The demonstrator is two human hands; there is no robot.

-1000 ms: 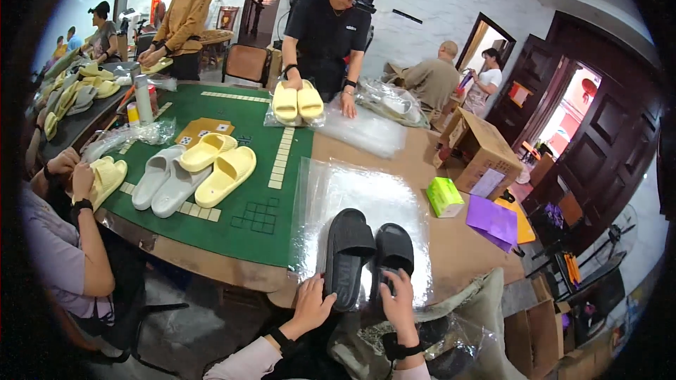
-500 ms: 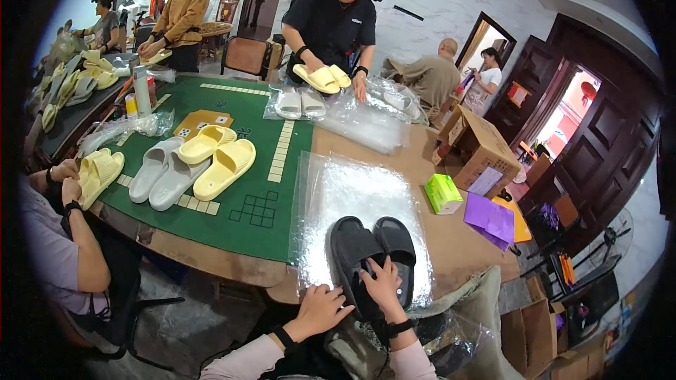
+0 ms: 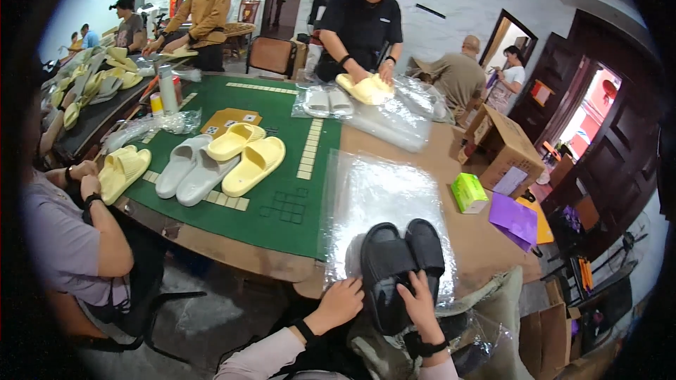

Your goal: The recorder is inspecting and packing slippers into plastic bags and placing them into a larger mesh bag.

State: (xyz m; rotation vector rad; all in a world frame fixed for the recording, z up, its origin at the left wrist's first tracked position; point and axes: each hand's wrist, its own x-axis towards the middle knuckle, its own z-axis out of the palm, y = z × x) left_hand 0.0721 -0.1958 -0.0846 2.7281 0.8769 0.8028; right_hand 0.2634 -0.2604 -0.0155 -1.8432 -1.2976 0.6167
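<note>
My left hand (image 3: 343, 300) and right hand (image 3: 420, 302) press on the heel ends of the black slippers (image 3: 398, 267) lying on the clear plastic bag (image 3: 380, 197) at the table's near edge; they look light, soft, best pinched at the heels.

From my hands at six o'clock, the clear plastic sheet (image 3: 384, 193) lies bare toward twelve, an open lane. At three o'clock a small green box (image 3: 468, 192) stands in the way. Toward ten o'clock, yellow foam slippers (image 3: 255, 165) and pale grey slippers (image 3: 189, 172) crowd the green felt mat (image 3: 282, 204).
</note>
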